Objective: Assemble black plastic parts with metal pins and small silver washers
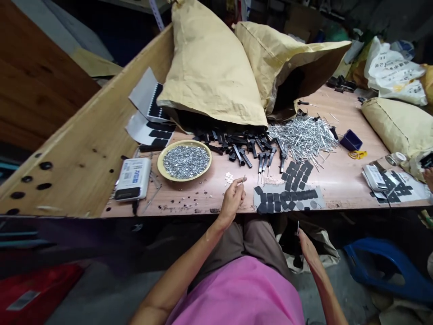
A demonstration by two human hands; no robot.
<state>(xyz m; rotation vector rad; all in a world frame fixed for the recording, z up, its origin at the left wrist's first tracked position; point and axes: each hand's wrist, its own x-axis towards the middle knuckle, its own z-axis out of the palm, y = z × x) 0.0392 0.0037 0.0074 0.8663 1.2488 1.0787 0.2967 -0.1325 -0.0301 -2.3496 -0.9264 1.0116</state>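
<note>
Over the table's front edge, my left hand [232, 198] is closed in a pinch, with a tiny piece at its fingertips too small to name. Just behind it lies a small cluster of pale washer-like pieces [229, 178]. Below the table edge, my right hand [308, 248] is closed on a black plastic part [297, 258] with a thin metal rod upward, beside an open bag [329, 259]. Black pads [270, 197] on backing sheet lie between the hands. Black plastic parts [241, 151] and a heap of metal rods [306, 135] lie farther back.
A yellow bowl [160, 170] holds many small metal pieces. Left of it sits a white device [134, 174]. Large paper sacks [209, 63] stand at the back. A dark blue box [351, 140] is at right, and another person's hand [429, 177] shows at the right edge.
</note>
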